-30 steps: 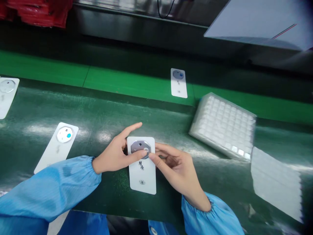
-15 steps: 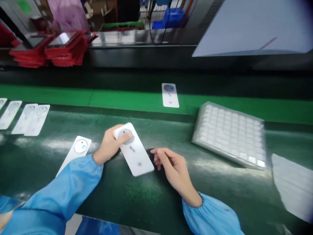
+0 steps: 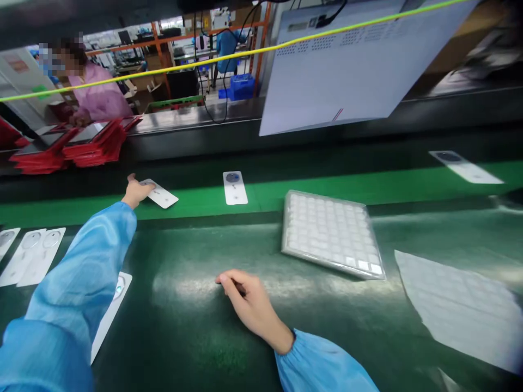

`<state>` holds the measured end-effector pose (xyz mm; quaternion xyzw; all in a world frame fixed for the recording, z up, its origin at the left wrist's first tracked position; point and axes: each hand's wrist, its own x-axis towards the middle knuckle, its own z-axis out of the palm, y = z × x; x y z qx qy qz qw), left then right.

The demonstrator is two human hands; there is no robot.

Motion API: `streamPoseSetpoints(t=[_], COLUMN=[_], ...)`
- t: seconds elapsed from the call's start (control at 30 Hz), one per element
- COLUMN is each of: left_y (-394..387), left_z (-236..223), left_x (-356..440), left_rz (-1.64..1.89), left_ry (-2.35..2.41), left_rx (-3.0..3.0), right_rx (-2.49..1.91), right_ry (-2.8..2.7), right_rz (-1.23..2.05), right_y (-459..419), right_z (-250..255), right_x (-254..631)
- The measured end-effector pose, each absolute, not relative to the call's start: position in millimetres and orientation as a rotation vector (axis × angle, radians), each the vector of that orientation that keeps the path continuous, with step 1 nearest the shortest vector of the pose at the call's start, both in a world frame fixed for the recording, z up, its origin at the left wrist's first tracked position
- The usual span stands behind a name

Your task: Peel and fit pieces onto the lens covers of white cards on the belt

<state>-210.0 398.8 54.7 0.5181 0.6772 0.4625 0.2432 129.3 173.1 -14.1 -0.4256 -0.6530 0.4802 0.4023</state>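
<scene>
My left hand (image 3: pixel 137 191) reaches out over the green strip (image 3: pixel 192 201), its thumb and fingers closed on the round-camera end of a white phone back cover (image 3: pixel 164 197). That cover lies slanted, low over the strip or touching it; I cannot tell which. My right hand (image 3: pixel 249 299) hovers above the dark green table, thumb pressed to curled fingers. Anything between those fingertips is hidden. Another phone back cover (image 3: pixel 235 190) lies on the strip to the right of my left hand. Under my left sleeve a further cover (image 3: pixel 107 321) shows partly.
A clear tray of small white pieces (image 3: pixel 330 234) stands right of centre, with a translucent sheet (image 3: pixel 461 310) beyond it. Several covers (image 3: pixel 30 258) lie at left. One more cover (image 3: pixel 466 166) is far right. Red stacks (image 3: pixel 92 144) and a person in pink (image 3: pixel 100 95) are behind.
My left hand has carried the cover from the table forward and left to the green strip. My right hand stays closed over the table. The view has tilted up and swung right.
</scene>
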Motion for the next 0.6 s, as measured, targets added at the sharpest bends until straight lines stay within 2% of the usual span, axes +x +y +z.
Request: streamPoseSetpoints(t=[0.1, 0.3, 0.43, 0.6], left_y=[409, 447, 481, 512], left_z=[52, 36, 34, 35], left_x=[-182, -78, -33, -30], left_rz=[1.102, 0.546, 0.357, 0.294], left_ry=[1.898, 1.535, 1.513, 1.618], left_rx=[1.736, 2.217, 2.234, 2.074], right_rx=[-1.042, -1.012, -1.02, -1.009], right_ry=[-1.717, -1.817, -1.808, -1.791], right_rz=[1.188, 1.172, 1.207, 1.237], right_y=[173, 171, 172, 173], right_z=[-14, -12, -9, -8], right_x=[128, 128, 129, 130])
